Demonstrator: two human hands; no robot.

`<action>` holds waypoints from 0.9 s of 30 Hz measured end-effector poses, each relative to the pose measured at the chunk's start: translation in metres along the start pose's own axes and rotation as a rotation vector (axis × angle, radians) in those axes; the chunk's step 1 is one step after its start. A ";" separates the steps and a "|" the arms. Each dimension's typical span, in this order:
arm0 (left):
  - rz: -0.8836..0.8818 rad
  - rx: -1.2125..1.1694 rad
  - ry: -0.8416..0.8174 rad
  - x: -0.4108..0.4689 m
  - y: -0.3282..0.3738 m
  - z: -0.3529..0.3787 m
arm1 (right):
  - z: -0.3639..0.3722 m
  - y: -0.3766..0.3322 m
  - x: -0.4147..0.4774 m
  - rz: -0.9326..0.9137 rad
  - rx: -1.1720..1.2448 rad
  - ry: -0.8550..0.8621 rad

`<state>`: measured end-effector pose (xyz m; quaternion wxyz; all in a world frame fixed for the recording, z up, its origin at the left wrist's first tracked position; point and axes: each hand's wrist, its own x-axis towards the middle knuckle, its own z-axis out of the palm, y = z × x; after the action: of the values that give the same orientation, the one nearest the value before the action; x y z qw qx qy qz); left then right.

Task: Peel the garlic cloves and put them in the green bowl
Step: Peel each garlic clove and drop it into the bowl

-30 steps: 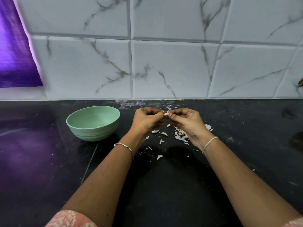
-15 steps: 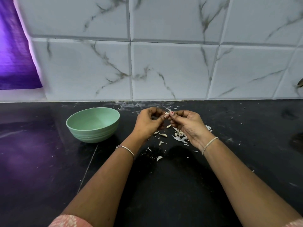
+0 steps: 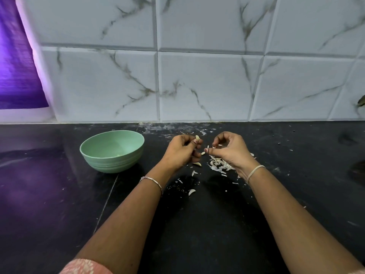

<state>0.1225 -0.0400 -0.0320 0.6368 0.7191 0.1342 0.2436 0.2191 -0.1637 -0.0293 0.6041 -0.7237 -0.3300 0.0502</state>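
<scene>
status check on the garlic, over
Left hand pinches garlic clove. Right hand pinches peel scrap. Green bowl left of hands, nothing between.

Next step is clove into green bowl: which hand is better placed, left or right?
Left, probably. The left hand pinches the garlic clove and is the one nearer the green bowl. The right hand sits farther off, above the peel pile, holding only what looks like a skin scrap.

Both forearms extended forward, left hand [image 3: 183, 153] pinching a garlic clove [image 3: 197, 137], right hand [image 3: 231, 153] pinching a peel scrap [image 3: 220, 144]
</scene>
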 end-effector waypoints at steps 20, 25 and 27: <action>0.000 0.083 0.017 -0.007 0.002 0.004 | 0.008 -0.007 -0.004 -0.121 0.033 -0.023; 0.042 0.161 0.097 -0.009 0.004 0.006 | 0.012 -0.006 -0.006 -0.127 0.059 -0.025; 0.048 0.163 0.106 -0.009 0.006 0.004 | 0.012 -0.007 -0.006 -0.099 0.096 -0.028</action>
<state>0.1165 -0.0488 -0.0284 0.5621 0.7578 0.1697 0.2846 0.2061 -0.1560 -0.0281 0.6350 -0.6760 -0.3711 0.0462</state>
